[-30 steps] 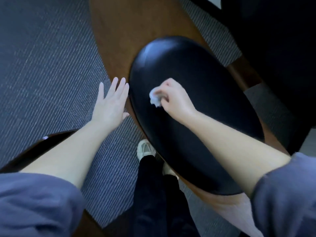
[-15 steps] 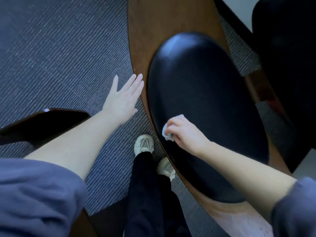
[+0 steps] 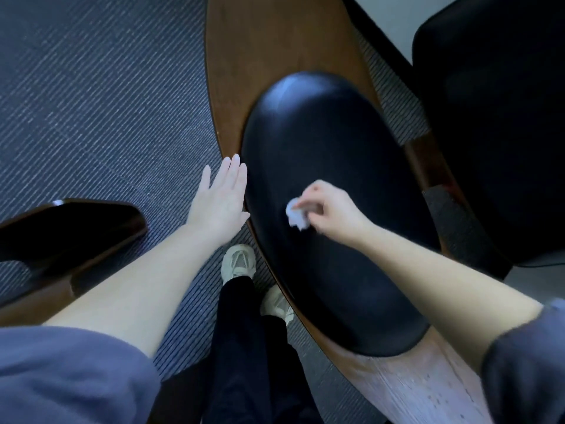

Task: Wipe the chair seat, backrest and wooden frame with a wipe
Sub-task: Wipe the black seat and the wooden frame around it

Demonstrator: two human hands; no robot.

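The crumpled white wipe (image 3: 296,216) lies against the glossy black oval leather cushion (image 3: 336,154), left of that cushion's middle, pinched in the curled fingers (image 3: 308,204) of the right hand (image 3: 334,211), which is slightly blurred. Whether this cushion is the seat or the backrest cannot be told. The curved brown wooden frame (image 3: 275,56) rims the cushion and runs off the picture above and below it. At the cushion's left edge the left hand (image 3: 220,198) is held flat with its fingers straight and released; contact with the wood is unclear. Left of the cushion is grey striped carpet (image 3: 91,102), and another black cushion (image 3: 495,117) to the right is cut off.
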